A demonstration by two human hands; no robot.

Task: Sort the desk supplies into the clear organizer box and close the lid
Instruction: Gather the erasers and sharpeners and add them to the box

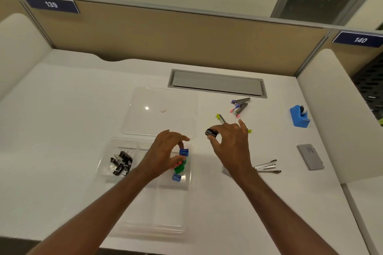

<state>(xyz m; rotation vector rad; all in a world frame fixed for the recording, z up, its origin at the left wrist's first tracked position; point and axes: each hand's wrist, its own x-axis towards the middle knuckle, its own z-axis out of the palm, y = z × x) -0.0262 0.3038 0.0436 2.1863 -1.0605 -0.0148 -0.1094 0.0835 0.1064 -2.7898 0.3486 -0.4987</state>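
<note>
Holding blue sharpener [183, 152], left hand [165, 151] over clear organizer box [116, 174]. Right hand [230, 147] at 3 o'clock, pinching small black thing [211, 132]. Lid [159, 112] at 12 o'clock.

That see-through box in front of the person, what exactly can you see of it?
The clear organizer box looks like transparent plastic and lies flat on the white desk, split into compartments. Its lid is open and lies flat behind it. The far-left compartment holds black binder clips; the far-right one holds small blue, green and pinkish pieces. The near compartments look bare. The left hand reaches over it, pinching a blue piece.
</note>
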